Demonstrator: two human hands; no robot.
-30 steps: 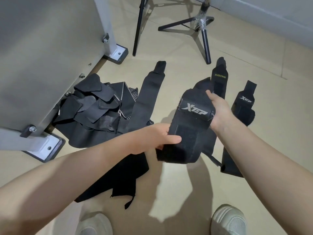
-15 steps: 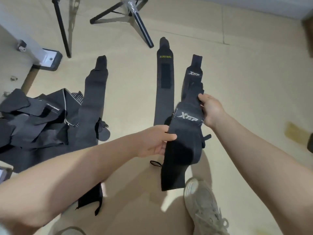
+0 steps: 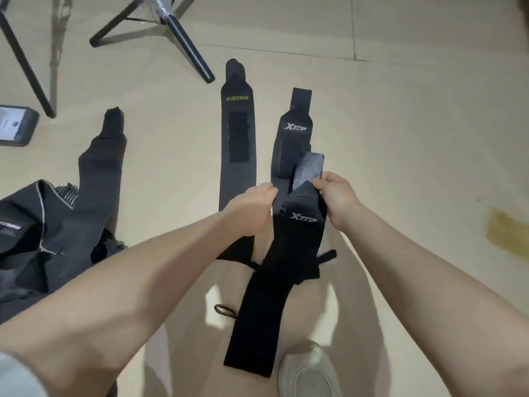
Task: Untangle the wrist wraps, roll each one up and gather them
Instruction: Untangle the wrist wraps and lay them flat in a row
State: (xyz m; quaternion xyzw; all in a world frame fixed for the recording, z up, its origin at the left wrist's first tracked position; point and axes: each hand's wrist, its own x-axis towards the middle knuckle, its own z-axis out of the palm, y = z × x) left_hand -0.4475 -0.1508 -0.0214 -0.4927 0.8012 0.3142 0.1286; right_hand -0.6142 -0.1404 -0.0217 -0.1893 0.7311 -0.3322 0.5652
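Both hands hold up a black XTEP wrist wrap (image 3: pixel 274 279) by its top end, and its length hangs down toward the floor. My left hand (image 3: pixel 252 210) grips its left edge and my right hand (image 3: pixel 337 199) pinches its right edge beside the grey tab. Three more wraps lie flat and straight on the floor: a second XTEP wrap (image 3: pixel 292 133) just behind my hands, a XUEYING wrap (image 3: pixel 237 133) to its left, and a plain black wrap (image 3: pixel 100 167) further left. A tangled black pile (image 3: pixel 31 233) sits at the far left.
Black tripod legs (image 3: pixel 186 44) stand on the beige floor at the top left. A grey frame foot (image 3: pixel 14 126) shows at the left edge. My white shoe (image 3: pixel 309 371) is under the hanging wrap. A yellowish stain (image 3: pixel 506 233) marks the floor at right.
My left hand has moved up from the wrap's lower part to its top edge, beside my right hand. The wrap now hangs longer and straighter. The view has shifted right, away from the pile.
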